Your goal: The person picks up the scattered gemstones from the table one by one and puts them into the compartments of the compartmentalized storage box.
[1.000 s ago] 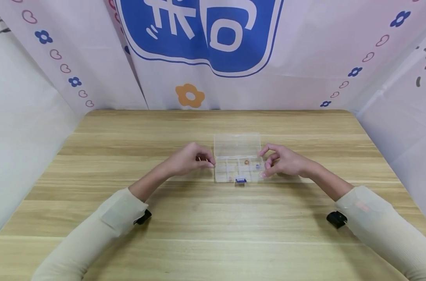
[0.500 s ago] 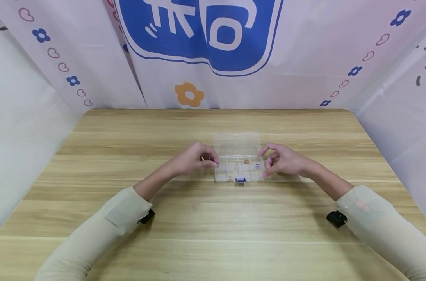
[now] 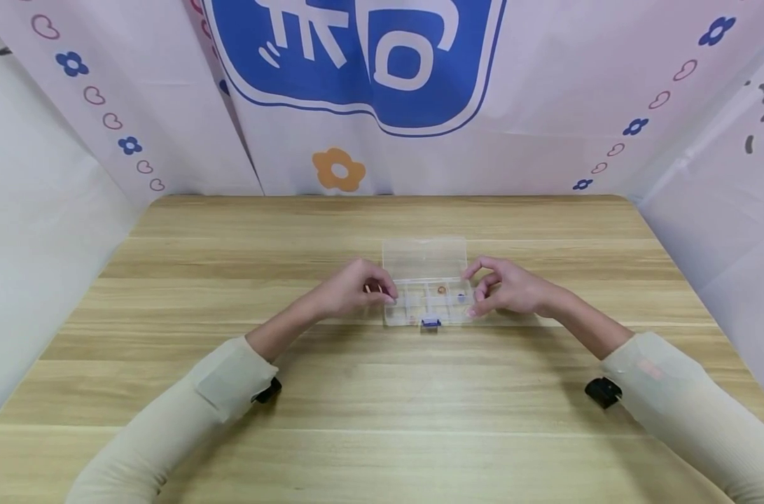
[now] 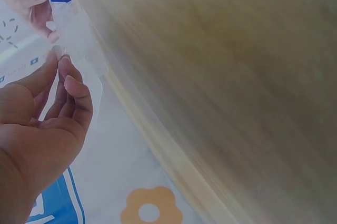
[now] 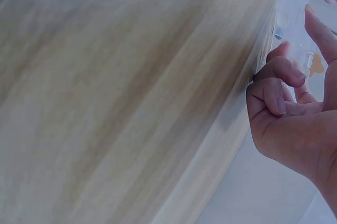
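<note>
A small clear plastic compartment box [image 3: 419, 311] stands on the table with its lid [image 3: 424, 257] raised at the back and a blue latch [image 3: 431, 323] in front. My right hand [image 3: 510, 288] grips its right end, thumb at the front corner and index finger near the hinge. Over the left compartments, my left hand [image 3: 351, 290] pinches a tiny pale, see-through piece [image 4: 59, 50] between thumb and index finger; its kind cannot be made out. Inside the box lie an orange ring-like piece [image 3: 442, 290], a small blue piece [image 3: 461, 298] and a pinkish one [image 3: 413, 320].
The wood-grain table [image 3: 382, 406] extends around the box on all sides. Behind it hangs a white printed cloth [image 3: 520, 164] with a blue sign and flowers. White cloth walls stand left and right. A black device [image 3: 603, 393] sits at my right cuff.
My left hand has moved right, from beside the box's left edge to over its left compartments, still pinching. The right hand has stayed at the right end.
</note>
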`<state>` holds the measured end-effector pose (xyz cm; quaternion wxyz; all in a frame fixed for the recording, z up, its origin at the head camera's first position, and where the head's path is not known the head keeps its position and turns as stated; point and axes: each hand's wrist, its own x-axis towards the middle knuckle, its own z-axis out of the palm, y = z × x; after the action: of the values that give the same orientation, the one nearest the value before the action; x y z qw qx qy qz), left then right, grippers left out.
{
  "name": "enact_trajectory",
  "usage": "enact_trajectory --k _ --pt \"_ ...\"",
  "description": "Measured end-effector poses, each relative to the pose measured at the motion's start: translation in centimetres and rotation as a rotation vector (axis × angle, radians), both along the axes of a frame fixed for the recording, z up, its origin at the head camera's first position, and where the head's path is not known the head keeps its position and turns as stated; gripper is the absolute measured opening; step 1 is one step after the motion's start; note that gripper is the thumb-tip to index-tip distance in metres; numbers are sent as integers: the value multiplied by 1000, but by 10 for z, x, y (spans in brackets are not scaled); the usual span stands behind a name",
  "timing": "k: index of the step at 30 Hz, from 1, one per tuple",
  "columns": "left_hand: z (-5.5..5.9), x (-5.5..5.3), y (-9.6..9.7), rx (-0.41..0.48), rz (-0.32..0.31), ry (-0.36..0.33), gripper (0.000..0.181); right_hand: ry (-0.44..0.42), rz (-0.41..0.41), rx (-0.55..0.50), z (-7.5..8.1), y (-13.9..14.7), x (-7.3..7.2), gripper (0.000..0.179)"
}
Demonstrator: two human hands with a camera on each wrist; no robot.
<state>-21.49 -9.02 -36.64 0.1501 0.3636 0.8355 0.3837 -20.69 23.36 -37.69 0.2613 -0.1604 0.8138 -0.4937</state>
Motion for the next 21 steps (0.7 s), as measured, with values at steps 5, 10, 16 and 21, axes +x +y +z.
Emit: enact_trajectory --k 5,10,16,21 --pt "-1 0 2 1 6 -16 4 -4 1 1 0 0 0 59" --pt "-2 0 3 0 9 -4 7 -1 2 3 0 0 0 59" --pt "-3 1 4 -2 5 -8 5 -1 4 1 0 0 0 59" --pt "-4 0 4 -9 2 -3 4 0 5 10 0 0 0 59"
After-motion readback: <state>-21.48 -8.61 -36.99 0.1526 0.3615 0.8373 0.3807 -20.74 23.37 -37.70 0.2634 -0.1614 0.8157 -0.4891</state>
